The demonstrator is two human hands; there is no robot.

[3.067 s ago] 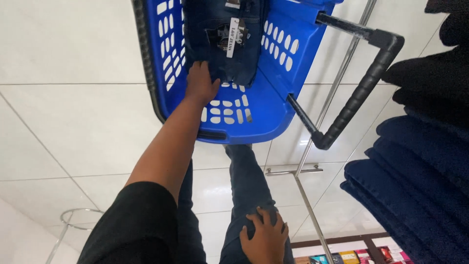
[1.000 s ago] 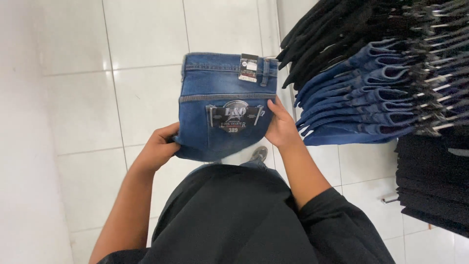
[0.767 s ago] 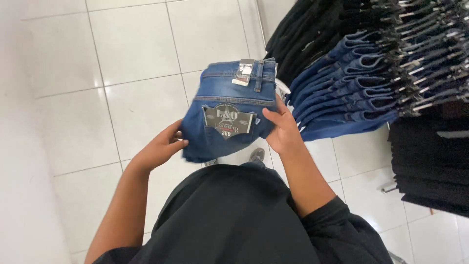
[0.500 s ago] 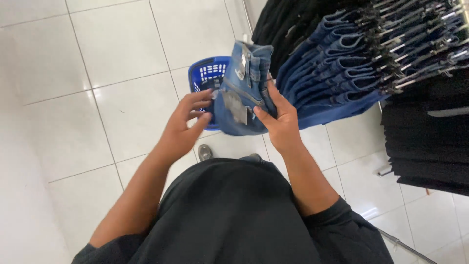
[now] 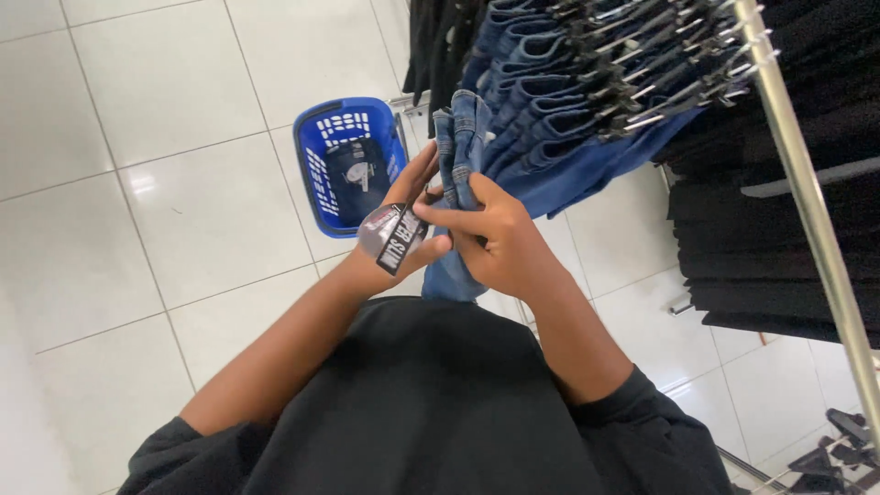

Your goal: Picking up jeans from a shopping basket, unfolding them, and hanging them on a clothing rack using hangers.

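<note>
a folded pair of faded blue denim jeans (image 5: 456, 174) is gripped edge-on by the right hand (image 5: 500, 243) and the left hand (image 5: 408, 225). its dark cardboard tag (image 5: 392, 236) is pressed under the left thumb. a blue plastic basket (image 5: 316, 170) is seen on the white tiled floor (image 5: 137, 183) beyond.

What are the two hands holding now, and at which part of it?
Folded blue jeans, held upright between both hands: the right hand grips the folded edge at mid-height, and the left hand presses the other side, beside the cardboard tag.

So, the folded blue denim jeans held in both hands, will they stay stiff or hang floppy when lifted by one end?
The folded blue denim jeans would probably sag: their lower end already hangs loose below the right hand. The thick folded layers suggest some weight for the size. The rough cloth seems unlikely to slip; the left hand grips them with fingers only, over a dark card tag.
</note>
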